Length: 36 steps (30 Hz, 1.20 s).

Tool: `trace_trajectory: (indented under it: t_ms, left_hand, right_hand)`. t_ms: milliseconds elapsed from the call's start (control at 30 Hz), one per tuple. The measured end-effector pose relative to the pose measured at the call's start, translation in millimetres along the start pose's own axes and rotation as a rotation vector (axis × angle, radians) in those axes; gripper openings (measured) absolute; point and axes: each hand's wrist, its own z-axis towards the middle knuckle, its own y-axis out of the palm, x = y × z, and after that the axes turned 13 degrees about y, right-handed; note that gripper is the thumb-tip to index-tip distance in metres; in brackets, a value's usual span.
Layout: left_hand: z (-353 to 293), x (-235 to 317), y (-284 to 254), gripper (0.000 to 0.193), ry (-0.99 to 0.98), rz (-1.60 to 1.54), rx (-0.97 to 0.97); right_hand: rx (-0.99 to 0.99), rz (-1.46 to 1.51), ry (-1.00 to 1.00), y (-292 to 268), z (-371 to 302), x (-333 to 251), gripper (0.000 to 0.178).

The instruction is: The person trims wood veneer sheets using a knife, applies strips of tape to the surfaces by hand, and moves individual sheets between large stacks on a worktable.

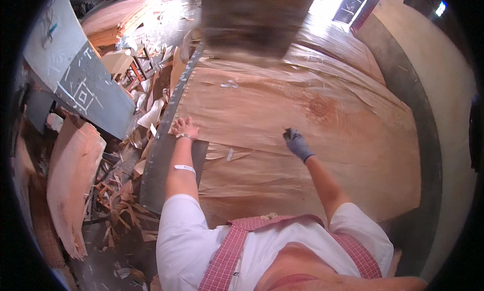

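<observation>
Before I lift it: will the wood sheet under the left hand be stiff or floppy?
Probably floppy: the wood sheet looks broad and thin. Likely light, given that thinness. It may split easily, since ragged scraps lie nearby.

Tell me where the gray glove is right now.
In the head view, the gray glove is on the right hand, just right of centre, over the wood veneer sheet, below and left of its round reddish patch.
</observation>
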Motion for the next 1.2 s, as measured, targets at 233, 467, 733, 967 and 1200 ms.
trace_trajectory:
  t_ms: [233,467,733,967,1200]
  left_hand:
    - [19.0,126.9,-33.8,0.087,0.243,0.049,0.134]
    - [108.2,286.5,-8.4,0.088,0.618,0.061,0.331]
    - [229.9,225.6,-16.0,0.088,0.413,0.083,0.407]
    - [275.0,64.6,-36.4,0.070,0.320,0.027,0.689]
    - [267.6,78.7,-35.2,0.060,0.290,0.018,0.806]
  right_hand:
    - [-0.146,-0.067,0.138,-8.6,31.7,95.5,0.035]
    - [-0.259,0.028,0.100,-21.3,41.5,104.5,0.033]
    - [-0.360,0.103,-0.192,-34.6,109.5,98.4,0.026]
    - [-0.200,0.177,-0.662,71.0,300.0,-106.3,0.023]
    - [-0.192,-0.103,-0.784,188.4,384.8,-301.3,0.024]
